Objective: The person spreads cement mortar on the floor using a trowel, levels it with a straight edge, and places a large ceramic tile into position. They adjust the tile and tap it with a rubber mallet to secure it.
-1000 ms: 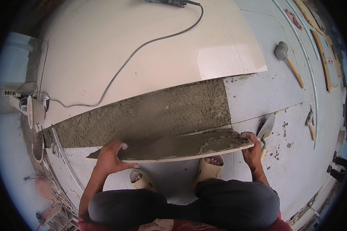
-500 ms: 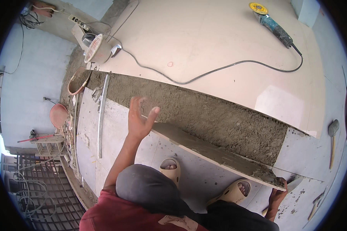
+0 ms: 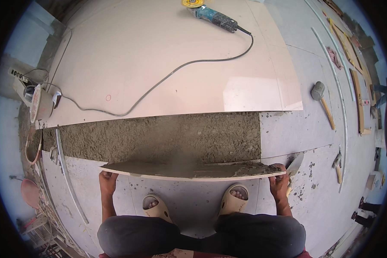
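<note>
I hold a long narrow tile strip (image 3: pixel 189 170) level above the floor, its upper face smeared with grey mortar. My left hand (image 3: pixel 107 180) grips its left end and my right hand (image 3: pixel 278 181) grips its right end. Beside my right hand a trowel (image 3: pixel 295 165) sticks out. Just beyond the strip lies a band of rough mortar bed (image 3: pixel 159 136), bordered at the far side by large laid beige tiles (image 3: pixel 167 56). My feet in pale sandals (image 3: pixel 233 198) stand under the strip.
An angle grinder (image 3: pixel 213 16) with a black cord (image 3: pixel 176 71) lies on the beige tiles. A rubber mallet (image 3: pixel 322 101) rests on the grey floor at right. A cable reel (image 3: pixel 39 103) and a bucket (image 3: pixel 32 144) sit at left, with a metal straightedge (image 3: pixel 69 180) nearby.
My left hand, lifted free half a second ago, has taken hold of the strip's left end. The strip has come level in front of me and my view has swung back to centre.
</note>
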Motion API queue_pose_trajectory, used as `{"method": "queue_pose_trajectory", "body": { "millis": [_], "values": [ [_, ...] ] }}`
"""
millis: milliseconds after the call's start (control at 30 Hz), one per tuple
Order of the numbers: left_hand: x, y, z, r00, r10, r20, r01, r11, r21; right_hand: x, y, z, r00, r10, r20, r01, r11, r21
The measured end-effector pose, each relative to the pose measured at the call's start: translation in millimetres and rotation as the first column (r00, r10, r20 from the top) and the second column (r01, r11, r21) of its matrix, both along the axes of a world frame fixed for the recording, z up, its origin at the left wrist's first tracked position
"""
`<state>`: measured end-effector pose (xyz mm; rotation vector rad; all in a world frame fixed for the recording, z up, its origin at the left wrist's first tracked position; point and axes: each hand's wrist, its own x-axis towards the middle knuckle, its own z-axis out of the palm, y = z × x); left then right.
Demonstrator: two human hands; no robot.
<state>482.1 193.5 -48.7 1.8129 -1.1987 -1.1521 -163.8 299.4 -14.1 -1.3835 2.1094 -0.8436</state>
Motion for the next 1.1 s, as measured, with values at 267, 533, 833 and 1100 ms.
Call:
{"method": "queue_pose_trajectory", "body": {
  "millis": [267, 533, 833, 1100],
  "values": [
    [-15.6, -60.8, 13.6, 0.936, -0.162, 0.312, 0.16, 0.987, 0.032, -8.8, -48.3, -14.6, 0.978, -0.029, 0.209, 0.032, 0.999, -0.015],
    [-18.9, -101.6, 7.7, 0.872, -0.256, 0.418, 0.226, 0.966, 0.122, -31.2, -94.7, -39.7, 0.985, -0.056, 0.164, 0.05, 0.998, 0.041],
    [-39.2, -100.7, -13.5, 0.944, -0.137, 0.3, 0.105, 0.987, 0.119, -33.0, -116.8, -60.9, 0.996, -0.049, 0.075, 0.031, 0.974, 0.224],
    [-32.9, -100.1, -32.9, 0.962, -0.074, 0.265, 0.06, 0.996, 0.06, -29.2, -130.0, -70.2, 0.997, -0.044, 0.069, 0.025, 0.967, 0.253]
  ]
}}
